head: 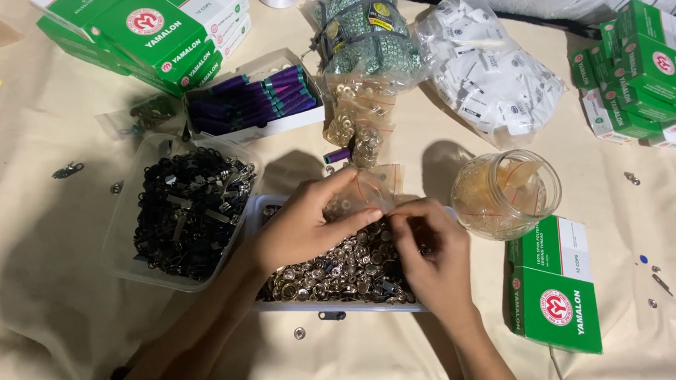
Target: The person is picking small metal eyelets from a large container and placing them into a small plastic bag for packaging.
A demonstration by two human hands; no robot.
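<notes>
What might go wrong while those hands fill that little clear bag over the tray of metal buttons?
The left hand holds the small clear plastic bag while the right hand pinches at silver metal snap buttons. Buttons could slip and scatter onto the cream cloth. A right elbow swing might tip the open glass jar.

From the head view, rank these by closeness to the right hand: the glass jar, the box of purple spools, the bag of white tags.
Right hand, nearest first:
1. Glass jar, just beyond it to the right.
2. Bag of white tags, farther back on the right.
3. Box of purple spools, far back on the left.
</notes>
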